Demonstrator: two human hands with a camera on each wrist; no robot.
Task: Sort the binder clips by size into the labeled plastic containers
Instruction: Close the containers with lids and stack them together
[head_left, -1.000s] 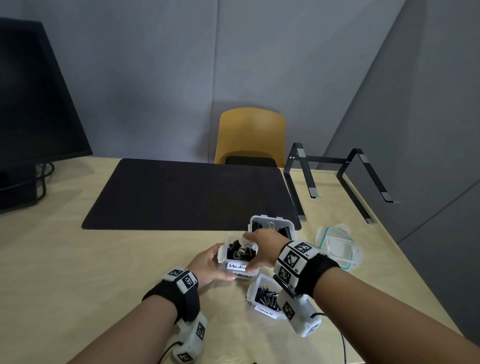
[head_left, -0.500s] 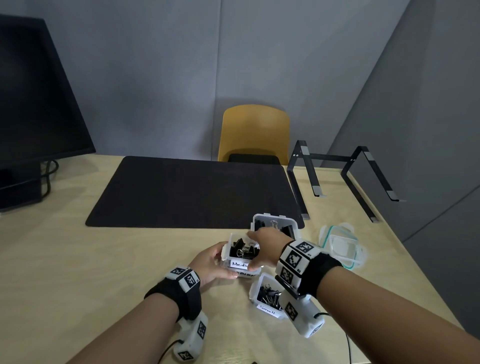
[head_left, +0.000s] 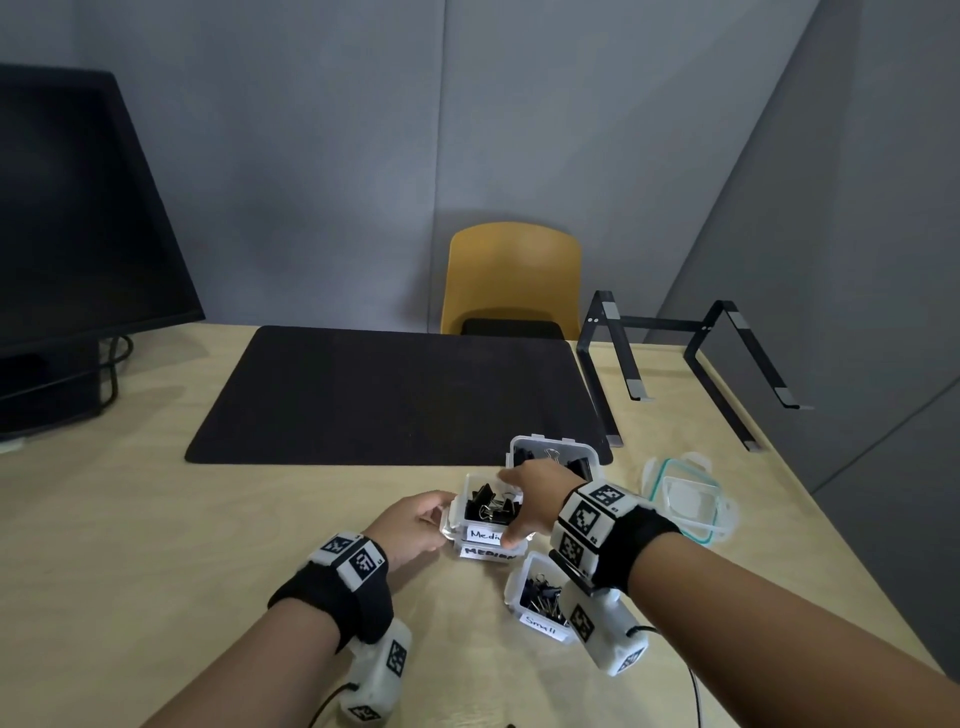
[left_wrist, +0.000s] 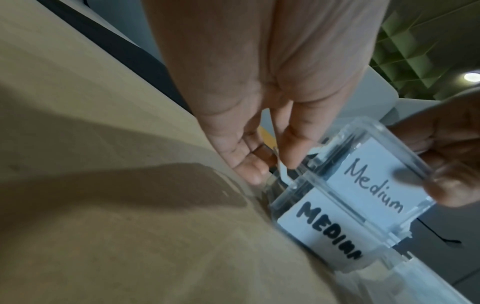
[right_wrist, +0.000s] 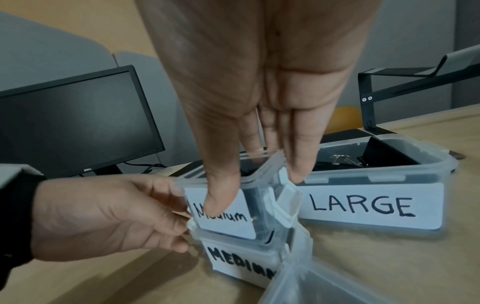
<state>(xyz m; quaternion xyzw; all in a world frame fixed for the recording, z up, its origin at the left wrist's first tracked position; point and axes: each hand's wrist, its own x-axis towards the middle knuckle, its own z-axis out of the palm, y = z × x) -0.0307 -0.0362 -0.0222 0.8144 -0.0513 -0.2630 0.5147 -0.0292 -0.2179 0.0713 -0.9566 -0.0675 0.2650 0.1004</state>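
Observation:
Two clear plastic boxes are stacked. The upper Medium container (head_left: 485, 512) (right_wrist: 223, 216) holds black binder clips and sits on the lower MEDIUM container (head_left: 488, 553) (left_wrist: 330, 232). My right hand (head_left: 522, 506) (right_wrist: 257, 181) grips the upper box from above, thumb on its label and fingers over the far rim. My left hand (head_left: 439, 519) (left_wrist: 272, 164) holds the box's left side at a latch tab. The Large container (head_left: 553, 457) (right_wrist: 363, 205) stands just behind with big clips inside. The Small container (head_left: 537, 603) sits in front under my right wrist.
A loose clear lid (head_left: 685, 499) lies to the right, near the table's right edge. A black mat (head_left: 395, 395) covers the middle of the wooden table. A monitor (head_left: 78, 218) stands back left, a black laptop stand (head_left: 691, 358) back right, and a yellow chair (head_left: 514, 275) behind.
Both hands stay on the upper Medium container over the lower one. The boxes and hands have barely moved; only the head view has shifted slightly.

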